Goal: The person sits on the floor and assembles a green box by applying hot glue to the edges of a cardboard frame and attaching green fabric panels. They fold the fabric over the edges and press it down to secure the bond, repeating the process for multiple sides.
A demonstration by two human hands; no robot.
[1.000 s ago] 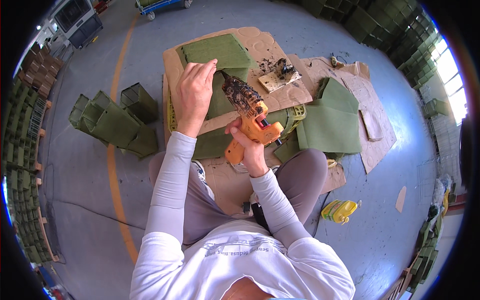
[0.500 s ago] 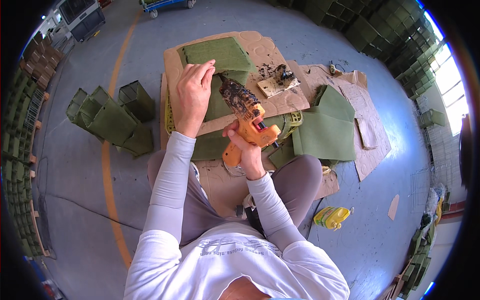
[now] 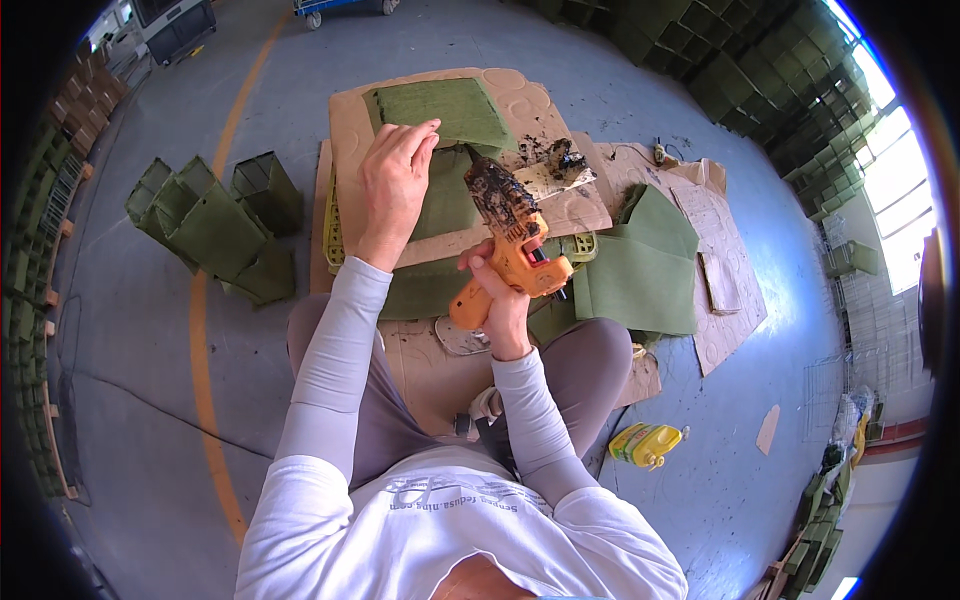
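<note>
I sit on the floor over a sheet of brown cardboard [image 3: 560,210]. My right hand [image 3: 497,290] grips an orange glue gun [image 3: 510,255] whose blackened nozzle points at a piece of green felt [image 3: 445,115] lying on the cardboard. My left hand [image 3: 395,180] presses down on the felt's left part, fingers bent at its edge. The nozzle tip sits just right of my left fingers.
Several folded green felt boxes [image 3: 215,225] stand on the floor to my left. More green felt pieces [image 3: 640,270] lie to my right beside cardboard scraps. A yellow bottle [image 3: 645,442] lies by my right knee. Stacked green boxes [image 3: 740,60] line the far wall.
My hands and the glue gun stay on the felt; the gun's nozzle has shifted slightly toward my left fingers. The view has tilted a little.
</note>
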